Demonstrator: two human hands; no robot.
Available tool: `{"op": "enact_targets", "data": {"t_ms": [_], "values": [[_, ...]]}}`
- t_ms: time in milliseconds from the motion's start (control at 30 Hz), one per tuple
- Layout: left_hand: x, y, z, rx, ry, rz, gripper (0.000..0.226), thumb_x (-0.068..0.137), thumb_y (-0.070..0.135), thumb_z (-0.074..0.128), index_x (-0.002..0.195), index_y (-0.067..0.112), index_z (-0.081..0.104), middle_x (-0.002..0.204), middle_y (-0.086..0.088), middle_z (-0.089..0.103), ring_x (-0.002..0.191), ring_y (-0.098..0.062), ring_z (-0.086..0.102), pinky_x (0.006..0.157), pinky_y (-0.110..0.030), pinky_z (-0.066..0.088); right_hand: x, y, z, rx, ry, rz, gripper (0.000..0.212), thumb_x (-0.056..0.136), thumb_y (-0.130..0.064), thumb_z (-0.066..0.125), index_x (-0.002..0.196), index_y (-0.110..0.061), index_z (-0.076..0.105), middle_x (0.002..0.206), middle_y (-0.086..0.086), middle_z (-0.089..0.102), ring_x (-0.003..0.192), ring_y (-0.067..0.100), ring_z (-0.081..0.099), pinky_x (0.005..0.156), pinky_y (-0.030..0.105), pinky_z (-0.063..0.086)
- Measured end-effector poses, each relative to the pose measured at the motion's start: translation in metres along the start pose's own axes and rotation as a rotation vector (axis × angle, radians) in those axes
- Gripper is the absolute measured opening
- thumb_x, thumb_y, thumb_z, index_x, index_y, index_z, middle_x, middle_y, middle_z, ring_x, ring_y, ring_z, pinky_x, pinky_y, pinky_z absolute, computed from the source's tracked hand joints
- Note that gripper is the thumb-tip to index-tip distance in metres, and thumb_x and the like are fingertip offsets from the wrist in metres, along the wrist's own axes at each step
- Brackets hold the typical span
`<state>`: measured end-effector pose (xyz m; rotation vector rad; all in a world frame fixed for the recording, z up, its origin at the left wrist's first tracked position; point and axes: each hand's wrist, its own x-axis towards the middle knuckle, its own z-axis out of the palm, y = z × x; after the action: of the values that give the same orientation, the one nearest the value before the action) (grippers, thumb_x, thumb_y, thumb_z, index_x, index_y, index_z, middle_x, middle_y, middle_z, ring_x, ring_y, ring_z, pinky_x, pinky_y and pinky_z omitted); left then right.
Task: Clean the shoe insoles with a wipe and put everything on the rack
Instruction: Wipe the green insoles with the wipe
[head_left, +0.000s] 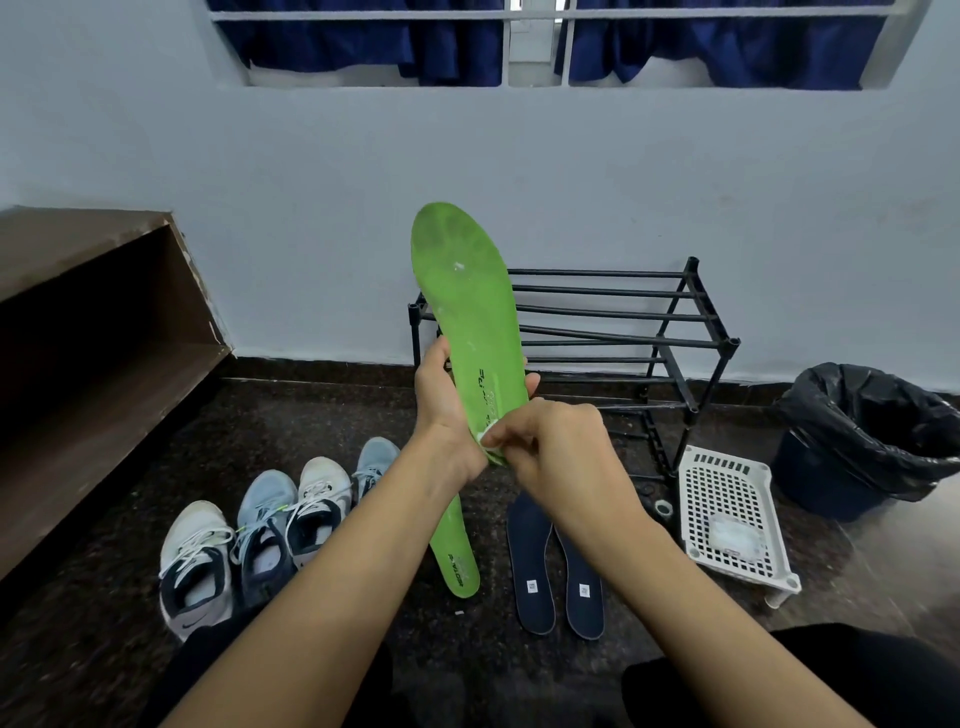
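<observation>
My left hand (445, 410) grips a green insole (465, 296) near its heel and holds it upright, toe end up, in front of the black shoe rack (623, 332). My right hand (550, 441) pinches a small white wipe (487, 435) against the heel end of that insole. A second green insole (457, 551) lies on the floor below my hands. Two dark blue insoles (556, 571) lie side by side on the floor to its right.
Several sneakers (270, 525) stand in a row at the left. A white perforated basket (727, 514) holding a wipe packet lies at the right, a black-lined bin (872, 441) beyond it. A brown wooden shelf (88, 338) fills the left side.
</observation>
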<state>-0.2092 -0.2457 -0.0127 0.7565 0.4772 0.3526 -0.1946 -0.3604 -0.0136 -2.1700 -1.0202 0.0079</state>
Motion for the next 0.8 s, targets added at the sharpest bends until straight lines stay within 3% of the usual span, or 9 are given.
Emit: {"op": "enact_targets", "data": {"t_ms": [67, 200, 333, 400, 467, 800], "values": [[0.000, 0.005, 0.000, -0.007, 0.001, -0.004, 0.064, 0.095, 0.055, 0.035, 0.108, 0.001, 0.068, 0.090, -0.017, 0.068, 0.068, -0.030, 0.066, 0.073, -0.037, 0.052, 0.001, 0.000, 0.002, -0.143, 0.005, -0.057, 0.028, 0.086, -0.004, 0.055, 0.089, -0.024, 0.074, 0.093, 0.006, 0.069, 0.087, 0.028, 0.063, 0.076, 0.035, 0.052], [-0.001, 0.011, 0.003, 0.024, -0.019, -0.008, 0.076, 0.096, 0.065, 0.027, 0.114, 0.003, 0.067, 0.094, -0.020, 0.070, 0.071, -0.028, 0.066, 0.072, -0.035, 0.053, 0.000, -0.001, 0.008, -0.348, 0.024, -0.163, 0.027, 0.085, 0.002, 0.050, 0.089, -0.015, 0.070, 0.093, 0.005, 0.063, 0.089, 0.029, 0.060, 0.069, 0.033, 0.051], [0.000, 0.010, 0.003, 0.030, -0.025, -0.002, 0.083, 0.094, 0.071, 0.022, 0.111, 0.003, 0.068, 0.093, -0.018, 0.071, 0.071, -0.026, 0.065, 0.073, -0.037, 0.053, -0.003, -0.004, 0.003, -0.095, 0.101, -0.082, 0.029, 0.080, -0.001, 0.056, 0.088, -0.021, 0.075, 0.082, 0.002, 0.071, 0.075, 0.022, 0.064, 0.069, 0.028, 0.050], [0.001, 0.007, 0.002, 0.027, -0.019, 0.016, 0.084, 0.095, 0.070, 0.021, 0.113, 0.002, 0.067, 0.093, -0.018, 0.071, 0.071, -0.026, 0.066, 0.071, -0.038, 0.055, -0.003, -0.005, 0.001, 0.082, 0.104, -0.024, 0.027, 0.079, -0.003, 0.059, 0.086, -0.024, 0.076, 0.073, -0.003, 0.070, 0.061, 0.006, 0.057, 0.062, 0.018, 0.045], [0.003, 0.004, 0.002, 0.018, -0.012, 0.012, 0.085, 0.095, 0.070, 0.021, 0.115, 0.001, 0.066, 0.092, -0.018, 0.071, 0.070, -0.026, 0.067, 0.069, -0.037, 0.056, -0.003, -0.005, 0.001, 0.180, 0.121, 0.006, 0.025, 0.077, -0.005, 0.063, 0.084, -0.025, 0.076, 0.070, -0.003, 0.068, 0.055, 0.002, 0.053, 0.055, 0.007, 0.038], [-0.008, -0.016, 0.009, 0.132, 0.050, -0.041, 0.077, 0.097, 0.065, 0.025, 0.090, 0.004, 0.071, 0.083, -0.012, 0.072, 0.072, -0.024, 0.066, 0.070, -0.031, 0.053, 0.004, 0.001, 0.003, 0.186, 0.140, 0.010, 0.023, 0.078, 0.002, 0.063, 0.087, -0.014, 0.077, 0.072, -0.003, 0.068, 0.064, -0.018, 0.054, 0.058, -0.003, 0.034]]}}
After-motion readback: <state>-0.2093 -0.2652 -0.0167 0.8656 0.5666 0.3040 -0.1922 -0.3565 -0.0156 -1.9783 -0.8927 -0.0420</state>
